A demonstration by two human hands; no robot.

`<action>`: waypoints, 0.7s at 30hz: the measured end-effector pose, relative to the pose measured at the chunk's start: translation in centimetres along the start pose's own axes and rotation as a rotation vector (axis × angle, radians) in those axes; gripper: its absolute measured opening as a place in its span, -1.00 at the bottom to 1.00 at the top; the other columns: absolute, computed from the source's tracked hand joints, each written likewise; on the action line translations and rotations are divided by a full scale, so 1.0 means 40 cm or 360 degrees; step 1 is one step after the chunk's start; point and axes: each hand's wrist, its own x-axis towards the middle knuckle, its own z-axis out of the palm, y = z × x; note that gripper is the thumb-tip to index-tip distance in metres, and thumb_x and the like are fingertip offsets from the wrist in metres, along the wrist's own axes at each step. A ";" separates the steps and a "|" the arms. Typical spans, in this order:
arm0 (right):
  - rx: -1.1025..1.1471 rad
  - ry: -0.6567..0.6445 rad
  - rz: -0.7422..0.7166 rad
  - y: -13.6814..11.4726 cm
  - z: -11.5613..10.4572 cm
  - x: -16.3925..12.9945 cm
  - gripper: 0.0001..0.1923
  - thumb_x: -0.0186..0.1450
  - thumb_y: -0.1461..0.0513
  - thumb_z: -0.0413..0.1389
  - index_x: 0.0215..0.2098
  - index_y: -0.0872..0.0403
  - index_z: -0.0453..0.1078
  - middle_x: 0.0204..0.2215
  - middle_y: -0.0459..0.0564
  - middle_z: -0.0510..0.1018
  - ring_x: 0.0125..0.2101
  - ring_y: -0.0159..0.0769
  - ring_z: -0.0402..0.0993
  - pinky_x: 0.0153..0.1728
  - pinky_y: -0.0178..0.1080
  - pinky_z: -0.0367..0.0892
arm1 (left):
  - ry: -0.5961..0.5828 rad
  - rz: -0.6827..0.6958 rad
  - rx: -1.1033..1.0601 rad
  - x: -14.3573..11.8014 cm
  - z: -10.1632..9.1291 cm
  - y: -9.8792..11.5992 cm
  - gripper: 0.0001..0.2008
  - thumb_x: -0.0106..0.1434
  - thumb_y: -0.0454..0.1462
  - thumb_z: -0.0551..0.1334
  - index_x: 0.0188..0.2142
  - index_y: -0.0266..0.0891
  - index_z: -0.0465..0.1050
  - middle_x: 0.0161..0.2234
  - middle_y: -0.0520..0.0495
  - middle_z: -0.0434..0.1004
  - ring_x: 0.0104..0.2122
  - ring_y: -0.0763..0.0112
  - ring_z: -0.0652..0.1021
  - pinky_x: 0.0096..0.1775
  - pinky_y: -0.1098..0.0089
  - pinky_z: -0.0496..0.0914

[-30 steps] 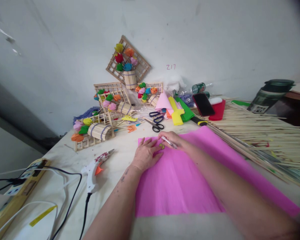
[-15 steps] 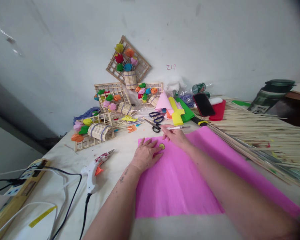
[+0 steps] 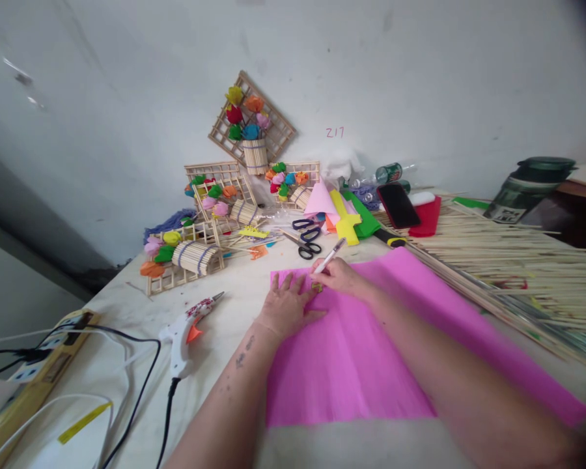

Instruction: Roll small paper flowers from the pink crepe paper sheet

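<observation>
A sheet of bright pink crepe-like paper [image 3: 351,365] lies on the table in front of me. My left hand [image 3: 288,307] is flat on its upper left corner, fingers spread. By those fingertips sits a small yellow piece [image 3: 317,286], partly covered. My right hand [image 3: 340,276] pinches a white pen [image 3: 329,256], its upper end leaning away to the right and its lower end beside the yellow piece. Whether the tip touches the paper is too small to tell. Just beyond lie two pairs of scissors [image 3: 308,249].
A white hot glue gun [image 3: 178,342] with its cable lies at left, near a power strip [image 3: 53,358]. Bamboo lattice frames with paper flowers [image 3: 195,257] stand behind. To the right are a phone [image 3: 398,205], many thin sticks [image 3: 532,260] and a dark bottle [image 3: 530,189].
My right hand has turned the pen from lying nearly level to a steep slant and brought its lower end to the yellow piece. My left hand's fingers have spread slightly.
</observation>
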 end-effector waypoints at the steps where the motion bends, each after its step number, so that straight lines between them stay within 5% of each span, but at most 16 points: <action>1: -0.0048 0.0007 -0.0019 0.002 0.000 0.001 -0.87 0.12 0.24 0.01 -0.47 0.13 0.35 -0.59 -0.09 0.46 -0.55 -0.40 0.38 -0.47 -0.36 0.27 | 0.0000 -0.0011 0.0001 0.000 -0.001 0.003 -0.45 0.13 0.13 -0.03 0.07 0.04 0.19 0.08 -0.11 0.24 0.10 0.03 0.18 0.07 -0.10 -0.05; 21: -0.0444 0.0019 0.0049 0.000 0.015 0.004 -0.72 0.15 0.09 0.03 -0.49 0.12 0.42 -0.55 -0.02 0.49 -0.50 -0.35 0.39 -0.44 -0.35 0.20 | -0.0144 -0.0086 0.0033 -0.006 -0.012 0.034 -0.31 0.08 0.18 -0.04 0.09 -0.15 0.17 0.10 -0.26 0.19 0.10 -0.03 0.17 0.06 -0.14 -0.09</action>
